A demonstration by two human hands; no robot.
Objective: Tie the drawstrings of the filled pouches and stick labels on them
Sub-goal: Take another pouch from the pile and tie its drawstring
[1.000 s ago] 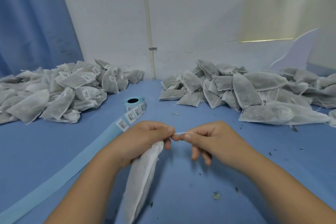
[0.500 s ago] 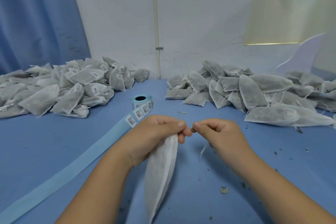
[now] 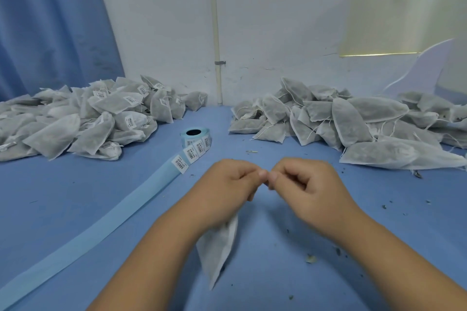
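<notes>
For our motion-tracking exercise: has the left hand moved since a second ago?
Yes. Against the label roll, the left hand, holding the pouch, has shifted slightly right, closing the gap to the right hand.

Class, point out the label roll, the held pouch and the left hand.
label roll (image 3: 195, 139), head view, its front side.
pouch (image 3: 218, 247), head view, hanging body.
left hand (image 3: 225, 189), head view, its back.

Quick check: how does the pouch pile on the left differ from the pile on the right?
The left pile shows white barcode labels on many pouches; the right pile shows none. Loose drawstrings trail from several pouches in the right pile; few show in the left pile. Both are heaps of white, filled pouches lying on the blue table.
</notes>
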